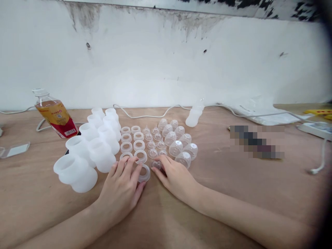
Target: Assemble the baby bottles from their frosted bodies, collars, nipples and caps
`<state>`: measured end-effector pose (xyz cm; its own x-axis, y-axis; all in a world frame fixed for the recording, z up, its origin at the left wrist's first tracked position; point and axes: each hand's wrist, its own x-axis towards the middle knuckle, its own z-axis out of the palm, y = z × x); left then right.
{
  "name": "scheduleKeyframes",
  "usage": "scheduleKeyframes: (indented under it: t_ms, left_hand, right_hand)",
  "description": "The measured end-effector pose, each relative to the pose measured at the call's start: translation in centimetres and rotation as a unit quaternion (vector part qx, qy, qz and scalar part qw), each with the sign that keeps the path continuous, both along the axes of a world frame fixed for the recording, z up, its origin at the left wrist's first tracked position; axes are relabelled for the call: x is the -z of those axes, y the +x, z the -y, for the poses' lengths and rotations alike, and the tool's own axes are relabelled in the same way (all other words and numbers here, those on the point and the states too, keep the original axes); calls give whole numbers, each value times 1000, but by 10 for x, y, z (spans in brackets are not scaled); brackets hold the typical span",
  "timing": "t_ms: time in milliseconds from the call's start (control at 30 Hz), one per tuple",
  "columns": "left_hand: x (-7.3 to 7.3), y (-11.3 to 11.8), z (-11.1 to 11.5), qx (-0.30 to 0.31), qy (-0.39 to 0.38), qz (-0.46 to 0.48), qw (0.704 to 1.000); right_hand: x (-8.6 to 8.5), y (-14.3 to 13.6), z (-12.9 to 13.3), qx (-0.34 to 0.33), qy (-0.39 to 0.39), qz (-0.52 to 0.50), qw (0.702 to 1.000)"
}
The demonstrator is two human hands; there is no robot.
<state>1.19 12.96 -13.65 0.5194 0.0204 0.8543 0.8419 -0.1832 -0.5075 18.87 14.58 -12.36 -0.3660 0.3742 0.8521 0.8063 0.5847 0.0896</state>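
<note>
My left hand (pixel 123 180) reaches over the near end of two columns of translucent bottle collar rings (pixel 139 145). Its thumb and index finger close around the nearest collar ring (pixel 145 174), while the other fingertips rest by the rings behind. My right hand (pixel 176 174) pinches a clear bottle nipple (pixel 156 165) at the near end of the nipple columns; the fingers partly cover it. More clear nipples (pixel 151 144) stand behind it on the table. Rounded clear bottle caps (pixel 175 148) are lined up just right of the nipples. Frosted white bottle bodies (pixel 102 154) stand upright in two columns on the left.
A frosted bottle (pixel 194 114) stands tilted in view near the wall. A drink bottle (pixel 57 116) is at the far left. A white cable (pixel 147 117) runs along the back. Plastic bags (pixel 261 112), a power strip (pixel 315 129) and a blurred-out object (pixel 255 141) lie right.
</note>
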Motion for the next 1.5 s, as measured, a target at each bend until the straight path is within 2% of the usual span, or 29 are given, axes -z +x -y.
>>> scheduleKeyframes:
  t_ms: [100,433,567,633,667,767,833,867,933,1033,1067,1133,1200,1233,1267,1333,1367,1433,1500]
  left_hand:
    - [-1,0,-2,-8,6,-2,1000]
    - [-3,-1,-3,-21,18,-8,1000]
    - [-4,0,-5,-29,24,0,999]
    - [-4,-1,-6,-30,27,0,999]
    - [-4,-1,-6,-29,30,-2,999]
    - [-4,-2,-6,-21,42,-10,999]
    - [-4,-1,-6,-16,50,-16,998]
    - [-4,-1,-6,-13,55,-19,998]
    - [-2,0,-8,-7,57,-21,998]
    - [0,-1,-7,16,45,-22,999]
    - [1,-1,-5,30,41,-28,998]
    - [-1,-2,6,65,44,-46,996]
    - [-7,-1,24,98,61,-53,992]
    - [-12,1,34,113,71,-48,990]
    - [-18,4,43,123,80,-39,988]
    - [-32,14,59,137,103,-9,985]
    - [-39,21,64,141,113,0,984]
    - [-49,33,67,145,109,4,983]
    - [-53,43,63,172,77,9,982]
  right_hand:
    - [-4,-4,-2,29,-7,4,1000]
    - [-3,-1,-4,-28,-17,-14,999]
    - [-5,2,8,-46,12,-16,999]
    - [-23,12,18,-32,70,-30,997]
    - [-37,20,22,-17,109,-45,993]
    - [-95,57,23,56,258,-151,953]
    - [-134,87,10,116,326,-203,916]
    - [-150,101,0,148,321,-218,910]
    - [-173,124,-20,195,251,-229,920]
    - [-186,142,-36,197,149,-209,946]
    - [-185,144,-34,192,150,-207,947]
    - [-177,140,-15,178,217,-229,932]
    - [-161,125,16,127,345,-261,893]
    - [-149,114,34,93,374,-272,882]
    - [-136,101,51,48,363,-263,892]
    - [-108,72,78,-41,284,-215,934]
    - [-94,58,87,-69,268,-196,941]
    - [-72,36,96,-107,227,-154,956]
    - [-58,22,96,-144,224,-121,956]
